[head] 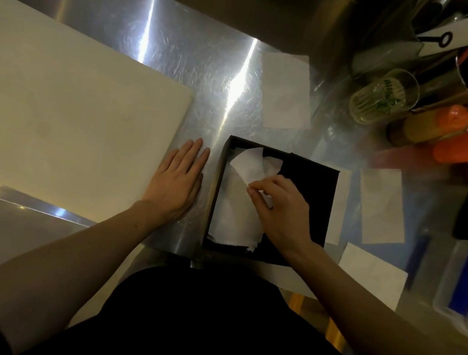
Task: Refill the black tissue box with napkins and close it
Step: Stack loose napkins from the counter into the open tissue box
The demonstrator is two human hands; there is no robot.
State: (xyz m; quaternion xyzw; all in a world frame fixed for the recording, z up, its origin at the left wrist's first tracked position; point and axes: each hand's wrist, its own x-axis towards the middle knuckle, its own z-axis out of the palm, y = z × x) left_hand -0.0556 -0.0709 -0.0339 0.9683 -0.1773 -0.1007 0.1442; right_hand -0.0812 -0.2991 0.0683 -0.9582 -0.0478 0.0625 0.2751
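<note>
Box point(307, 187) sits open on steel counter point(167, 50), dead centre in front of body, near edge. Right hand point(278, 208) right over it, fingertips pinched on top napkin point(247, 164) inside, corner curled up. Left hand point(175, 181) flat and empty on counter just left of box, palm down, not touching box wall as far as I can tell. Napkin stack point(230, 217) fills left part of box, long axis running away from body. Spare napkins point(382, 205) loose on right, so right hand nearer. No lid in sight that I can make out.
</note>
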